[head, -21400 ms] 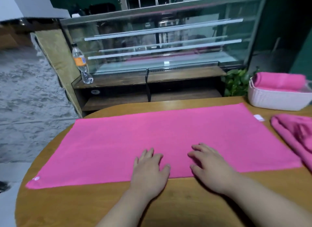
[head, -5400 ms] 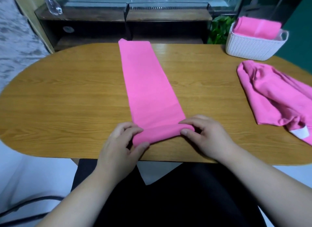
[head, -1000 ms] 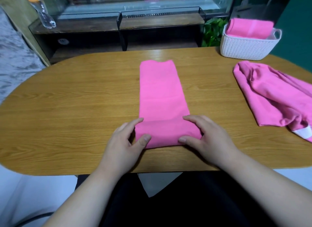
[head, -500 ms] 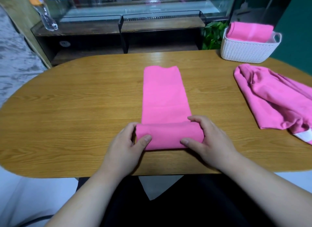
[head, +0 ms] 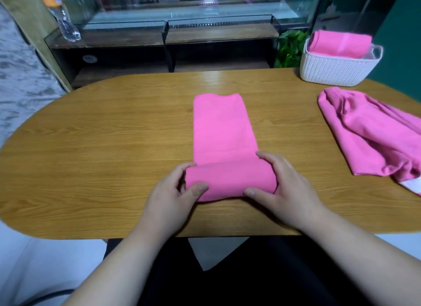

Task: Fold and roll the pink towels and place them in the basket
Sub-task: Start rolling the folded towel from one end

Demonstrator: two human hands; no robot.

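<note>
Two hands are mid-roll in the head view. The left hand and right hand have their fingers curled round the ends of the pink towel, thumbs on its near face. The towel lies on the tabletop, well left of the basket and nearer the person, with its flat tail unrolled. The basket holds a rolled towel, and a crumpled towel lies just before the basket. Next, probably: push the roll evenly over the tail, ends level.

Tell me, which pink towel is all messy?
The crumpled towel lying loose on the right of the table. The middle towel is half rolled, and the third towel sits tidy in the basket.
</note>
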